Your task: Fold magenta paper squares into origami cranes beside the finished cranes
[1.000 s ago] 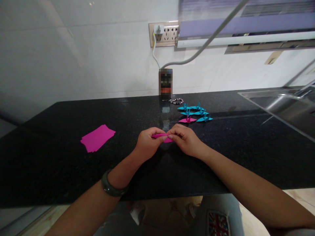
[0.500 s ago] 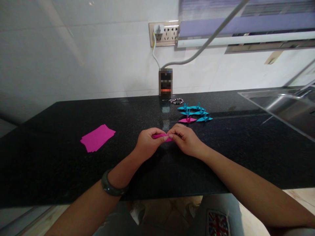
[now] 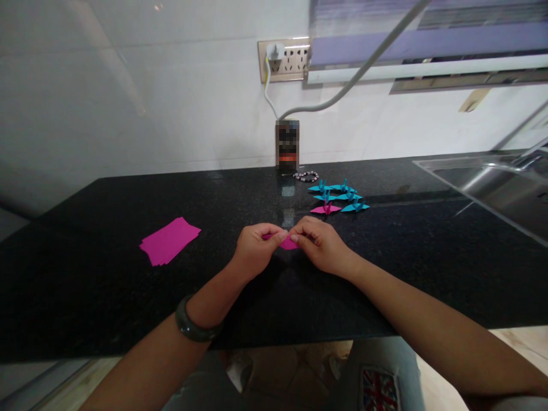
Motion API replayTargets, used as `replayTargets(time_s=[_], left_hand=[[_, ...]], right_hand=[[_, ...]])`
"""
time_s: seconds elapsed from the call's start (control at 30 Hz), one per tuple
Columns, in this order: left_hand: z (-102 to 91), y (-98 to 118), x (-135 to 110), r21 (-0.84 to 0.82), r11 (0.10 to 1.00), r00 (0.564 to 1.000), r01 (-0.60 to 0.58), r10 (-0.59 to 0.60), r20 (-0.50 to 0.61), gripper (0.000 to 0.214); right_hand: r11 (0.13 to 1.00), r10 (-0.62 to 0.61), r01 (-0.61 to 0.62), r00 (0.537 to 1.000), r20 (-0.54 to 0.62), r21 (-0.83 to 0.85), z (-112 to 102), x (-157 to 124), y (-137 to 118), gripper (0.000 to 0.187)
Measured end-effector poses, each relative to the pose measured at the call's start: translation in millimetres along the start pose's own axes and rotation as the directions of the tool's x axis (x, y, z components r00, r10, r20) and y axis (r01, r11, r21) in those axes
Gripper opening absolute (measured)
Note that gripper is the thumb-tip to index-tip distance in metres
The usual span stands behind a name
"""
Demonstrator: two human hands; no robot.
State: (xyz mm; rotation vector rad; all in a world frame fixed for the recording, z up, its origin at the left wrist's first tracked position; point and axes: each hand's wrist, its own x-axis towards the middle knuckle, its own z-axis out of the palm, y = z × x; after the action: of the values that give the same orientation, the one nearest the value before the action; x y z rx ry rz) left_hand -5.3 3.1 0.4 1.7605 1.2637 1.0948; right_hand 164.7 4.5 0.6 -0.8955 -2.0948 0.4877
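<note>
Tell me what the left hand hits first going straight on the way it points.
The left hand would likely meet the right hand first, just across the pink paper both pinch; the exact gap is unclear.

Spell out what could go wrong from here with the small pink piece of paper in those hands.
The small pink piece of paper is pinched between the left hand and right hand; if either grip slips, it could bend crookedly.
The folded pink paper crane sits just beyond the right hand; a forward nudge might push it into the turquoise paper cranes.
The unevenly stacked pink paper sheets might scatter if bumped.
</note>
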Motion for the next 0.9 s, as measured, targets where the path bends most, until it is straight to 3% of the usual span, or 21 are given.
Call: replayTargets(time_s=[0.4,0.73,0.9], left_hand=[[2.1,1.2,-0.9,0.159,0.986,0.997,-0.052,0.060,-0.051,0.022],[0.9,-5.2,2.3,0.099,0.995,0.996,0.015,-0.006,-0.091,0.025],[0.4,-7.6,2.7,0.051,0.998,0.990,0.040,-0.033,-0.139,0.027]], right_hand=[[0.995,0.101,-0.101,0.994,-0.038,0.001,5.6,-0.9,3.1,0.014],[0.952,0.272,-0.277,0.961,0.055,0.130,3.5,2.4,7.4,0.032],[0.932,0.281,-0.291,0.957,0.075,0.215,3.7,1.8,7.8,0.022]])
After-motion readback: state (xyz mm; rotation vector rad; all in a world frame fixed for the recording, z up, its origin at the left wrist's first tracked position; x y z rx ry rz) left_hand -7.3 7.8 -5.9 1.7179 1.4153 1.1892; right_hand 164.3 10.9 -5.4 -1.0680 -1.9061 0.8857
